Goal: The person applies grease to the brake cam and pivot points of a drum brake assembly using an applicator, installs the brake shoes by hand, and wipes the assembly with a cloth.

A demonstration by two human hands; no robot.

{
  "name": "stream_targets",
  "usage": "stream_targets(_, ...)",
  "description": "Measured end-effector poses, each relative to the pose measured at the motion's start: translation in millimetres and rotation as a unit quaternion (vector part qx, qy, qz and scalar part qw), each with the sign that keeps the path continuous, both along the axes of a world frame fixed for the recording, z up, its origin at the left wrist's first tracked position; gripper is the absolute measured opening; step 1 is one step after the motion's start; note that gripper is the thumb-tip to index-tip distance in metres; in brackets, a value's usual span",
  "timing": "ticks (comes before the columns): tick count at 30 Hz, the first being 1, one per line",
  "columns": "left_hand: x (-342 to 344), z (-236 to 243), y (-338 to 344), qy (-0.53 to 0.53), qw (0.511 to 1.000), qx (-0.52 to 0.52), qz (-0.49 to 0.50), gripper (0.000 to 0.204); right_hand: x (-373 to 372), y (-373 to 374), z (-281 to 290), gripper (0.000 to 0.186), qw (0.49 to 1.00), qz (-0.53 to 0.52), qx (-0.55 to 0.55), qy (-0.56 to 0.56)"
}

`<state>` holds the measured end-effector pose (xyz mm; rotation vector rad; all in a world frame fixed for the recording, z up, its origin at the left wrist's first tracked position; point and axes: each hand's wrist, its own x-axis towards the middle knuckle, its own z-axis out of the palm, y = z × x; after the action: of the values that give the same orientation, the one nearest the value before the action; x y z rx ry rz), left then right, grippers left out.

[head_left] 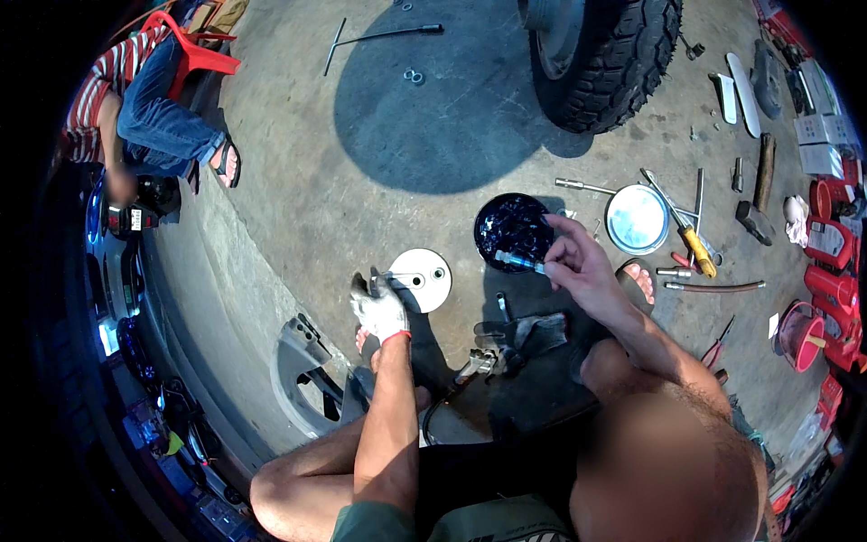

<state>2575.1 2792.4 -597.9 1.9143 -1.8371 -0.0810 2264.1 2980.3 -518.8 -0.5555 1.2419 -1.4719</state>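
Observation:
My left hand [381,310], in a pale work glove with dark fingertips and a red cuff, grips the left edge of a round silver metal plate [432,294]. The plate has a dark hole near its middle and a smaller one by its edge. My bare right hand [582,271] pinches a slim clear-and-blue tool [521,261], whose exact kind I cannot make out. Its pale end reaches over a round tub [492,217] of dark, glossy grease. Between my feet lie a dark-and-grey glove [545,334] and a metal-headed tool [479,363] with a hose.
A round lid [638,219], a yellow-handled screwdriver [695,246] and a hammer [755,221] lie right of the tub. A knobby tyre [610,72] stands ahead. At far left sits another person [149,113] beside a red chair [194,50]. A grey wheel-like part [293,379] lies near my left knee.

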Motion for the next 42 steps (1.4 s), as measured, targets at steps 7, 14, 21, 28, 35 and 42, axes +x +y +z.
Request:
stream_targets(7,-133.1,94.3,74.9,0.2,0.956,0.17,-0.132,0.022,3.8,-15.8,-2.8,0.058,0.996,-0.076,-0.01,-0.046)
stream_targets(14,-162.8,82.5,128.0,0.621,0.654,0.431,-0.039,0.02,21.8,-27.3,3.0,0.052,0.996,-0.083,-0.003,-0.02)
stream_targets(21,-154.5,53.1,135.4,0.691,0.542,0.479,0.012,0.032,26.6,-22.6,8.0,0.052,0.99,-0.064,0.008,0.126)
stream_targets(28,-158.3,64.1,134.8,0.695,0.523,0.492,0.024,0.034,18.6,-16.8,20.9,0.054,0.955,0.002,0.013,0.296)
stream_targets(35,-157.3,82.9,122.4,0.699,0.548,0.454,0.061,0.014,14.9,-15.9,20.8,0.055,0.948,0.008,0.022,0.317)
stream_targets(42,-128.9,81.2,84.8,0.541,0.77,0.327,-0.088,0.014,-16.5,-0.2,14.1,0.052,0.848,0.13,0.137,0.495)
